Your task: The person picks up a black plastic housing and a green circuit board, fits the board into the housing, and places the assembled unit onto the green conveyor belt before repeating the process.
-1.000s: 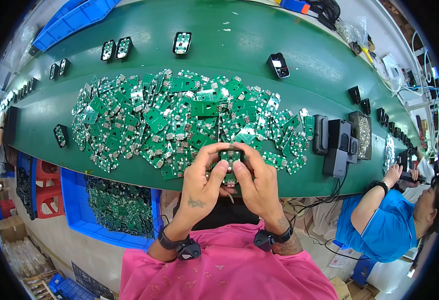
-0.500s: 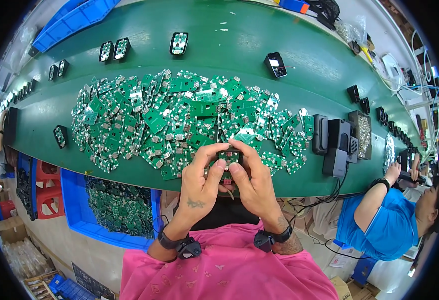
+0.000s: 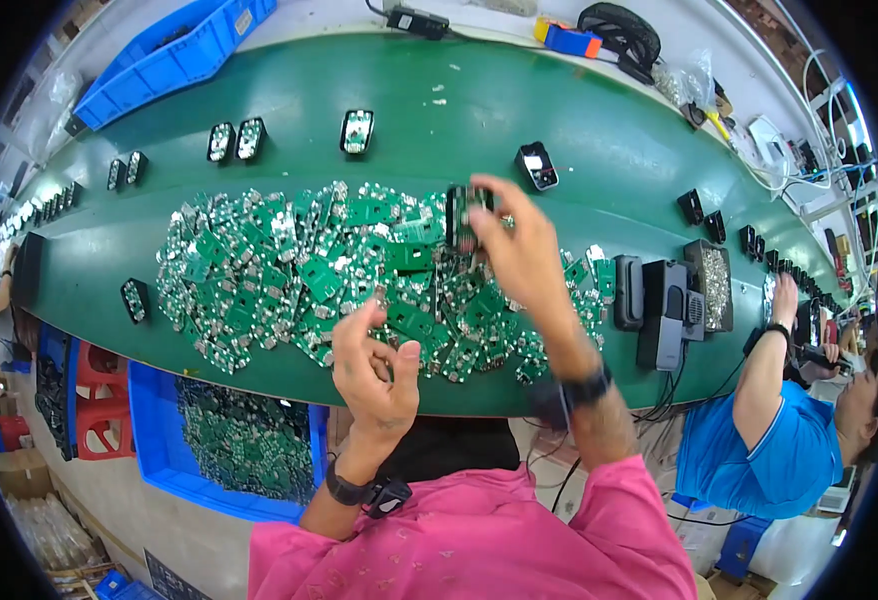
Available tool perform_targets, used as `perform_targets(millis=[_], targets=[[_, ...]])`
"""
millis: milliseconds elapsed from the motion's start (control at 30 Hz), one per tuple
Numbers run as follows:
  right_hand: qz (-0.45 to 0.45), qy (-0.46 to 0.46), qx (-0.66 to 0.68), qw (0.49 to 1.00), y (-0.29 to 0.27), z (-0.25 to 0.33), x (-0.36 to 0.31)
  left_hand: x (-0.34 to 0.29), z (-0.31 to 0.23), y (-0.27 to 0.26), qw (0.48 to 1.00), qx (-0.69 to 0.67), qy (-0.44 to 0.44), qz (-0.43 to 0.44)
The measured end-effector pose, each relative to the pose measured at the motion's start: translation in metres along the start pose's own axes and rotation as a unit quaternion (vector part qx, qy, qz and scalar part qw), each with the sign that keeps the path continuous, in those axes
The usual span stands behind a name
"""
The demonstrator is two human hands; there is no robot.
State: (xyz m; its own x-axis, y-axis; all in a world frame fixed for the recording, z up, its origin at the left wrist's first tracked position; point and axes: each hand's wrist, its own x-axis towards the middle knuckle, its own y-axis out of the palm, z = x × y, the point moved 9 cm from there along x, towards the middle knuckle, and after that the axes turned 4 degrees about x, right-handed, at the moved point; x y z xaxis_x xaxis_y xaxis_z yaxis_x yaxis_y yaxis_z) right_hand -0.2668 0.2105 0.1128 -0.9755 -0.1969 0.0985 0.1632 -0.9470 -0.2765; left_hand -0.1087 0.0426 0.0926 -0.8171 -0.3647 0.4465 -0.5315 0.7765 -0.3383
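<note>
My right hand point(image 3: 521, 250) reaches out over the far side of a heap of green circuit boards point(image 3: 309, 275). Pinched between its fingers and thumb is a small black case point(image 3: 456, 218) with a circuit board in it; motion blurs both a little. Nearer to me, my left hand point(image 3: 374, 370) hovers at the heap's front edge. Its index finger points forward, its thumb stands apart, and I see nothing in it. Beyond the heap, one open black case point(image 3: 537, 166) and another case with a board inside point(image 3: 357, 132) stand on the green table point(image 3: 439, 90).
More filled cases point(image 3: 236, 140) line the left. Grey and black devices point(image 3: 664, 310) with cables stand right of the heap, beside a tray of small metal parts point(image 3: 727, 285). A blue bin of boards point(image 3: 154, 430) sits below left. A co-worker in blue point(image 3: 759, 440) works at right.
Both hands were together on the case at the table's near edge. My right hand has carried it forward, and my left hand has let go and moved slightly left.
</note>
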Motion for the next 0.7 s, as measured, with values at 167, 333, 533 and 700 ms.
perform_targets(millis=[167, 333, 533, 700], targets=[[-0.066, -0.034, -0.197, 0.978, -0.011, -0.056, 0.131, -0.02, -0.009, 0.015, 0.991, 0.075, 0.111, -0.021], [-0.09, -0.009, -0.256, 0.962, 0.002, -0.062, 0.155, -0.027, -0.012, 0.013, 0.98, 0.098, 0.17, -0.024], [-0.156, -0.081, -0.596, 0.784, -0.064, -0.013, 0.105, -0.027, -0.014, 0.011, 0.982, 0.076, 0.17, -0.013], [-0.021, 0.029, -0.454, 0.89, -0.085, -0.043, 0.078, -0.026, -0.021, 0.024, 0.975, 0.067, 0.21, 0.028]])
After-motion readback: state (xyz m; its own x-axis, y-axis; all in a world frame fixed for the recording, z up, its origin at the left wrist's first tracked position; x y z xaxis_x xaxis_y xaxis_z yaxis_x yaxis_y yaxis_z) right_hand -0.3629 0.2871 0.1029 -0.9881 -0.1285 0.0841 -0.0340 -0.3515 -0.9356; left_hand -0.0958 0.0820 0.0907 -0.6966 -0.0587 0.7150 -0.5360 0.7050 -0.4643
